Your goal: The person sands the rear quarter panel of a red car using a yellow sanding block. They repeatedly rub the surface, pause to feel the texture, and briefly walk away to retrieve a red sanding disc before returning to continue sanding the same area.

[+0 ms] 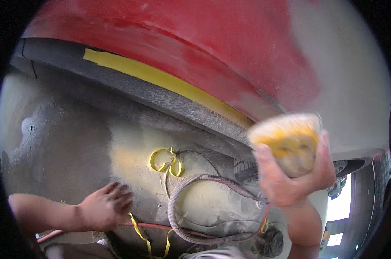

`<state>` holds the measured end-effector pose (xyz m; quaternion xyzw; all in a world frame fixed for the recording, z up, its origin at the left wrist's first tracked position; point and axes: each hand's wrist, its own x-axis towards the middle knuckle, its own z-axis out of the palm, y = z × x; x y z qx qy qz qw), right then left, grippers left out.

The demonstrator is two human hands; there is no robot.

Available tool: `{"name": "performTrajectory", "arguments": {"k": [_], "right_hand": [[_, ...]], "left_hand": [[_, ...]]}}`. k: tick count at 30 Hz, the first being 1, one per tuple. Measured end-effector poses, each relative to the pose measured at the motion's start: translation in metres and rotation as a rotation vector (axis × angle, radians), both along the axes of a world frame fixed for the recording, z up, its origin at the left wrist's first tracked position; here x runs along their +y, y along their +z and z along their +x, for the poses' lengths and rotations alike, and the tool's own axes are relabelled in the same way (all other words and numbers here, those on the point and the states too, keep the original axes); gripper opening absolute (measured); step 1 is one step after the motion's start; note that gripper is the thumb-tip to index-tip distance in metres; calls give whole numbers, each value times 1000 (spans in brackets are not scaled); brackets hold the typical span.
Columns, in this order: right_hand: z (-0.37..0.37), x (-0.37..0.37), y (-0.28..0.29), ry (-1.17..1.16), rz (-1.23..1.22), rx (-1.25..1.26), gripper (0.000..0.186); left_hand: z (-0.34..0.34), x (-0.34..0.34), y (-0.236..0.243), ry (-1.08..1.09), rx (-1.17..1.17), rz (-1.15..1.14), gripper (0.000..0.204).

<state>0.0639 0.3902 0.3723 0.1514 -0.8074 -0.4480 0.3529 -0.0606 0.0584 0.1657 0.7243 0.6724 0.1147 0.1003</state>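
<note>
My right hand [286,181] is gripping a palm sander [292,149], thumb on one side and fingers on the other. Motion blurs the tool, which has a wide white pad edge and a yellow and grey body. It is in front of the lower red-and-grey car panel [230,39]; whether the pad touches it I cannot tell. My left hand [107,205] hangs empty at the lower left, fingers loosely bent and apart, away from the car.
Yellow masking tape [156,77] runs along the panel's lower edge above a dark sill [169,95]. A grey corrugated hose [174,203] and a red hose [156,225] lie on the floor, with loose yellow strips [177,166] nearby. A tyre [246,169] stands behind my right hand.
</note>
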Motion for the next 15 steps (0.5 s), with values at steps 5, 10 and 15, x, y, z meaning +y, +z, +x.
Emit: {"name": "performTrajectory", "arguments": {"k": [5, 10, 15], "right_hand": [[30, 24, -3, -12, -100, -31, 41], [13, 5, 0, -43, -44, 6, 34], [-46, -55, 2, -30, -58, -112, 40]], "left_hand": [[-7, -10, 0, 35, -29, 8, 41], [-23, -3, 1, 72, -19, -32, 40], [-7, 19, 1, -4, -27, 141, 36]]}}
